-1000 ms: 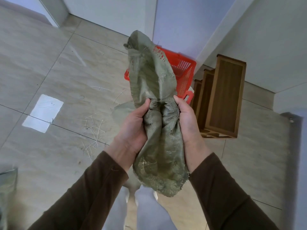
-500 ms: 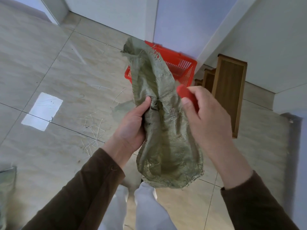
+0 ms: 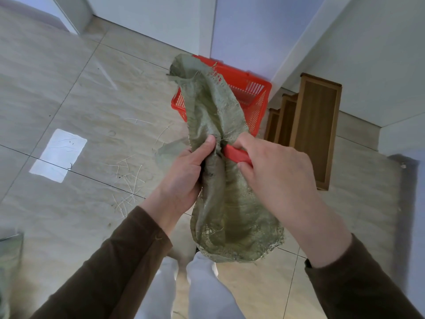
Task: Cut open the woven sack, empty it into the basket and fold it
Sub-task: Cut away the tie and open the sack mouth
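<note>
A green woven sack (image 3: 213, 116) hangs upright in front of me, pinched at its tied middle. My left hand (image 3: 184, 173) grips it there, thumb on the knot. My right hand (image 3: 273, 171) holds a red-handled cutter (image 3: 236, 154) whose tip points into the tied neck; its blade is hidden in the folds. The sack's lower part (image 3: 234, 229) bulges with a frayed hem. A red plastic basket (image 3: 253, 93) stands on the floor behind the sack, mostly hidden by it.
Wooden steps (image 3: 315, 130) stand to the right of the basket against a white wall. Loose straw strands (image 3: 128, 176) lie on the tiled floor at left, near a bright patch of light (image 3: 58, 155). My legs (image 3: 190, 291) are below.
My right hand let go of the sack, came back holding the red cutter, and has now brought its tip to the tied neck. My left hand kept its grip.
</note>
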